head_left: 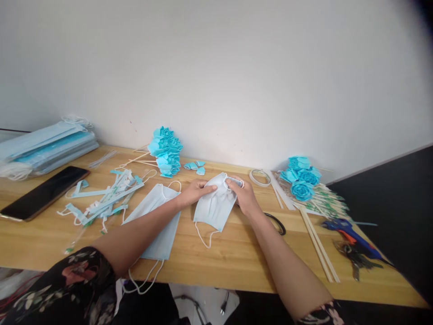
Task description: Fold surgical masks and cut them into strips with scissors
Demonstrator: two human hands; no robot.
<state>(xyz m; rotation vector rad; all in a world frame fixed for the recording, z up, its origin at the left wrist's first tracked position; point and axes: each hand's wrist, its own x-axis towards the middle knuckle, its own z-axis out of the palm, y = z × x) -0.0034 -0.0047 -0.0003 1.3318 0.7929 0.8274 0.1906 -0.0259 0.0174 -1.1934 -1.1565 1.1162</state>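
- One mask (213,210) spans left hand (194,192) and right hand (246,196), both pinching its upper portion over the tabletop's (233,259) middle.
- Handling that portion seems the step underway; the next move likely calls for steady fingertips.
- Bare wood opens toward the front edge; a flat mask pile (166,238) bounds the left.

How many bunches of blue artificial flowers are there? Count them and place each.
2: the left blue artificial flower bunch, beside small blue pieces, and the right blue artificial flower bunch, farther back than the glue gun. Others may be hidden.
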